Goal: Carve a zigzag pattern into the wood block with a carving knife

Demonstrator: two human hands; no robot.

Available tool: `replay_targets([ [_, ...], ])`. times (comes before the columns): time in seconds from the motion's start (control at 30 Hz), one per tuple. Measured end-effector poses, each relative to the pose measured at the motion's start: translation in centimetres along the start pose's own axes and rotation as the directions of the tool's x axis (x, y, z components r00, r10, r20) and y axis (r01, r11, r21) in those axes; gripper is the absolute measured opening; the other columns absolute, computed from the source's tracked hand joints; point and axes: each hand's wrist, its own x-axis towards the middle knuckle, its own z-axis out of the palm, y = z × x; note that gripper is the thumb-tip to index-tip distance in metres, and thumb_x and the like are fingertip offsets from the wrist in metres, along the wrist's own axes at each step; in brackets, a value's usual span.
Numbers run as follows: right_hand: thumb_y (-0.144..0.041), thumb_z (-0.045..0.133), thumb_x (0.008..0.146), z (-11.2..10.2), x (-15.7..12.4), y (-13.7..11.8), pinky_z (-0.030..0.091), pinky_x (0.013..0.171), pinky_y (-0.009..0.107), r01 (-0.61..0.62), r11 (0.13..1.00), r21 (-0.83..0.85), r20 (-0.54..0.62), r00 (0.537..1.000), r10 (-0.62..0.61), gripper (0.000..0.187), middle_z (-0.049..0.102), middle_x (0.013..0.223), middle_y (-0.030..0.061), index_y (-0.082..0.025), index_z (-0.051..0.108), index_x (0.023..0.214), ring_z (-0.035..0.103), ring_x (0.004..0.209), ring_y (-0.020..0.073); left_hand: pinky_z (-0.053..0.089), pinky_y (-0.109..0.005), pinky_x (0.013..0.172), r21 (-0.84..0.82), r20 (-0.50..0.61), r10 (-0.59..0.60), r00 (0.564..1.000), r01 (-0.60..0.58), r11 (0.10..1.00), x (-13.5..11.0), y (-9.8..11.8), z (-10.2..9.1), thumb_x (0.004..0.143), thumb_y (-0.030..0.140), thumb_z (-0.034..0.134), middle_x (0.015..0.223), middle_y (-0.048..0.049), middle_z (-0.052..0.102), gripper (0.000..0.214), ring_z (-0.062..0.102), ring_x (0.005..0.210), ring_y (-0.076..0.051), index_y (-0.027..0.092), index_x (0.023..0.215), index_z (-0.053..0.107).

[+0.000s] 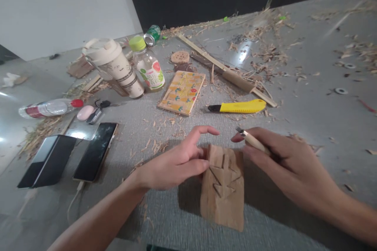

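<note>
A small wooden board (224, 200) with a tree shape cut into its face lies before me. My left hand (184, 160) grips its upper left edge, thumb on the near face and other fingers partly hidden behind the side. The index finger reaches out over the top end. In my right hand (282, 160) is a wood carving tool (255, 142) with a pale wooden handle. Its short metal tip points up and left, above the board's upper right corner and apart from the wood. A yellow utility knife (243, 106) rests beyond both hands.
A patterned notebook (182, 92), a drink bottle (149, 66), a tumbler (119, 68) and a green can (152, 35) stand or lie farther back. Leftward are two phones (96, 152) (47, 160) and a bottle with a red cap (48, 108). Wood shavings (265, 47) litter the table.
</note>
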Motion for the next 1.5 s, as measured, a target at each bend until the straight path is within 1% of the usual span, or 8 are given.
replay_targets([
  [0.13, -0.059, 0.064, 0.113, 0.5, 0.2, -0.1, 0.051, 0.050, 0.027, -0.138, 0.976, 0.169, 0.091, 0.988, 0.124, 0.040, 0.082, 0.087, 0.0030, -0.026, 0.086, 0.112, 0.068, 0.063, 0.0172, 0.052, -0.035, 0.092, -0.081, -0.026, 0.032, 0.999, -0.034, 0.996, 0.0, 0.0, 0.2, 0.114, 0.029, 0.068, 0.115, -0.0029, 0.071, 0.055, 0.070, 0.098, -0.019, 0.033, 0.161, 0.039],
  [0.23, -0.065, 0.079, 0.101, 1.2, 0.1, -0.1, 0.059, 0.056, 0.029, -0.273, 0.902, 0.335, 0.194, 0.957, 0.217, 0.042, 0.084, 0.094, 0.0053, -0.025, 0.087, 0.112, 0.075, 0.073, 0.0216, 0.052, -0.035, 0.094, -0.089, -0.063, 0.052, 0.997, -0.057, 0.994, 0.0, 0.1, 0.5, 0.114, 0.030, 0.069, 0.117, -0.0037, 0.073, 0.053, 0.072, 0.102, -0.020, 0.032, 0.158, 0.040],
  [0.37, -0.054, 0.090, 0.091, 1.7, 0.1, -0.4, 0.062, 0.061, 0.029, -0.388, 0.801, 0.457, 0.262, 0.919, 0.295, 0.036, 0.083, 0.089, 0.0034, -0.024, 0.085, 0.111, 0.077, 0.077, 0.0222, 0.053, -0.036, 0.096, -0.055, -0.116, 0.085, 0.990, -0.092, 0.994, 0.1, 0.0, 1.0, 0.115, 0.027, 0.069, 0.114, -0.0032, 0.074, 0.049, 0.072, 0.104, -0.021, 0.031, 0.156, 0.043],
  [0.57, -0.050, 0.087, 0.093, 1.5, 0.5, -0.6, 0.062, 0.058, 0.028, -0.354, 0.828, 0.435, 0.242, 0.932, 0.271, 0.032, 0.084, 0.087, 0.0034, -0.023, 0.084, 0.111, 0.077, 0.073, 0.0211, 0.054, -0.033, 0.098, -0.071, -0.139, 0.132, 0.981, -0.143, 0.987, 0.1, -0.2, 1.4, 0.117, 0.026, 0.068, 0.118, -0.0030, 0.078, 0.043, 0.073, 0.109, -0.019, 0.032, 0.154, 0.046],
  [1.0, -0.050, 0.086, 0.094, 1.1, 0.2, -0.5, 0.060, 0.050, 0.029, -0.276, 0.902, 0.333, 0.128, 0.961, 0.246, 0.027, 0.084, 0.085, 0.0019, -0.027, 0.084, 0.108, 0.073, 0.061, 0.0196, 0.055, -0.028, 0.086, -0.021, -0.237, 0.147, 0.960, -0.156, 0.988, -0.3, -0.7, 2.4, 0.115, 0.025, 0.073, 0.115, -0.0046, 0.083, 0.043, 0.075, 0.102, -0.018, 0.030, 0.153, 0.054],
  [1.2, -0.052, 0.088, 0.094, 1.2, 0.5, -0.2, 0.063, 0.057, 0.028, -0.332, 0.830, 0.448, 0.183, 0.943, 0.279, 0.032, 0.083, 0.084, 0.0024, -0.025, 0.084, 0.111, 0.077, 0.070, 0.0209, 0.055, -0.030, 0.086, -0.024, -0.272, 0.124, 0.954, -0.135, 0.990, -0.2, -0.7, 2.5, 0.114, 0.043, 0.079, 0.106, -0.0018, 0.080, 0.050, 0.073, 0.093, -0.018, 0.032, 0.157, 0.057],
  [1.37, -0.060, 0.084, 0.100, 1.3, 0.3, 0.2, 0.061, 0.061, 0.028, -0.387, 0.773, 0.502, 0.268, 0.920, 0.287, 0.038, 0.082, 0.089, 0.0046, -0.024, 0.082, 0.108, 0.075, 0.074, 0.0199, 0.056, -0.031, 0.091, -0.114, -0.321, 0.120, 0.940, -0.164, 0.980, 0.2, -0.9, 2.7, 0.113, 0.035, 0.077, 0.104, -0.0024, 0.084, 0.053, 0.076, 0.095, -0.018, 0.031, 0.162, 0.056],
  [1.5, -0.071, 0.085, 0.098, 1.4, 0.4, 0.3, 0.058, 0.060, 0.027, -0.434, 0.713, 0.551, 0.267, 0.901, 0.342, 0.049, 0.077, 0.085, 0.0036, -0.023, 0.078, 0.102, 0.071, 0.072, 0.0187, 0.060, -0.033, 0.093, -0.225, -0.291, 0.082, 0.953, -0.152, 0.962, 0.7, -1.0, 2.7, 0.106, 0.033, 0.084, 0.105, -0.0057, 0.087, 0.061, 0.082, 0.094, -0.020, 0.025, 0.161, 0.058],
])
